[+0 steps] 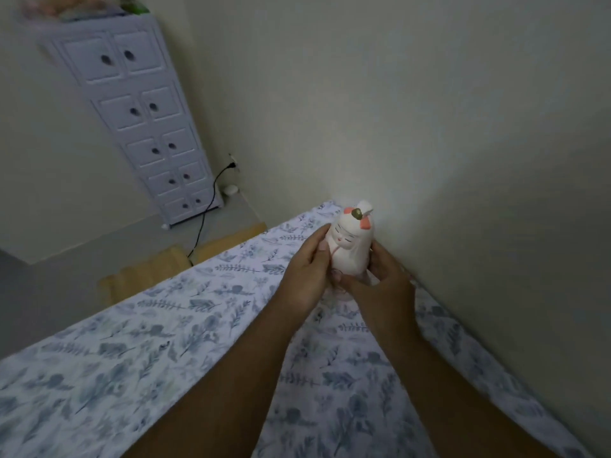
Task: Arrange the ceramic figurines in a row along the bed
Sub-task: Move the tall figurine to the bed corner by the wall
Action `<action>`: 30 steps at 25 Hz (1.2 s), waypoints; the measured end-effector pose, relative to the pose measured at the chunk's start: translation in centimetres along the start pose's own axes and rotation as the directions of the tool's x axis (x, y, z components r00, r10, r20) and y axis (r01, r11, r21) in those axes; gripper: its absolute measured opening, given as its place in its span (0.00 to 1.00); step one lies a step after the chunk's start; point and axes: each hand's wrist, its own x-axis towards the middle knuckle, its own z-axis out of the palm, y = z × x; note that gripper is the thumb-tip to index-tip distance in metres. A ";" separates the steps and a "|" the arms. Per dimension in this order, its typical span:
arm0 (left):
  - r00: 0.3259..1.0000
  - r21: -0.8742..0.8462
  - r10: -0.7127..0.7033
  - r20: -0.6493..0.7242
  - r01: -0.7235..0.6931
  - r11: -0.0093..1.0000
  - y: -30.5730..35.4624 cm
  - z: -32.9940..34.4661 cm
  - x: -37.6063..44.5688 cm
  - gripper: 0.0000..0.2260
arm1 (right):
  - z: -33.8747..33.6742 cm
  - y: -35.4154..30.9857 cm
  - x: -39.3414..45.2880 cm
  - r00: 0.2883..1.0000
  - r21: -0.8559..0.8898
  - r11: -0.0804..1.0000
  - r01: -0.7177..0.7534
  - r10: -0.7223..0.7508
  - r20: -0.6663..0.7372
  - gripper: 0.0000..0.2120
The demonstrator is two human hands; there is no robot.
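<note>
A white ceramic figurine point(351, 246) with a painted sleeping face, pink ear patches and a small brown knob on top is held upright over the far end of the bed point(158, 342), close to the wall. My left hand point(305, 276) grips its left side and my right hand point(380, 285) wraps its right side and base. Its lower part is hidden by my fingers, and I cannot tell whether it touches the leaf-patterned sheet. No other figurine is in view.
The wall point(463, 160) runs along the bed's right edge. A tall white cabinet point(139, 120) with several small doors stands in the far left corner. A black cable point(208, 206) drops from a wall socket to the floor, beside wooden boards point(148, 272) at the bed's foot.
</note>
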 end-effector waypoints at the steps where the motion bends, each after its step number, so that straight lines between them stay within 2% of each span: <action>1: 1.000 0.007 0.007 0.013 -0.007 1.000 -0.2 0.9 2.1 0.17 | -0.2 1.0 1.7 1.000 0.010 1.000 0.000 0.000 -0.021 0.30; 8: 0.999 0.019 -0.042 0.007 0.042 0.999 -2.1 3.6 10.9 0.16 | 0.3 5.1 9.0 0.988 0.079 0.997 -0.016 0.027 -0.151 0.27; 12: 1.000 0.059 0.021 0.005 -0.022 0.998 -2.9 3.8 11.9 0.16 | 0.8 6.0 9.9 0.985 0.043 0.999 -0.008 0.016 -0.173 0.30; 19: 0.999 0.118 0.042 -0.010 -0.040 0.992 -3.3 4.2 11.9 0.18 | 1.2 6.0 9.7 0.985 0.028 1.000 0.008 -0.003 -0.173 0.33; 22: 0.997 0.165 -0.005 -0.075 0.018 0.986 -2.3 3.5 10.1 0.21 | 1.0 5.3 9.4 0.989 -0.033 0.999 0.006 -0.011 -0.149 0.36; 24: 0.993 0.214 0.001 -0.118 0.024 0.976 -1.8 2.1 7.2 0.22 | 0.9 3.9 8.0 0.980 -0.127 0.991 -0.032 0.006 -0.197 0.40; 26: 0.990 0.276 0.029 -0.141 0.011 0.961 -1.5 -0.1 3.5 0.22 | 1.2 2.7 5.4 0.968 -0.233 0.972 0.035 -0.090 -0.232 0.36; 28: 0.984 0.339 0.053 -0.169 0.007 0.941 -1.5 -2.6 -1.0 0.22 | 2.4 1.5 2.0 0.976 -0.271 0.957 0.106 -0.153 -0.158 0.30; 30: 0.977 0.393 0.064 -0.204 0.022 0.919 -2.1 -5.8 -6.1 0.22 | 4.7 0.4 -2.3 0.988 -0.332 0.931 0.150 -0.151 0.022 0.25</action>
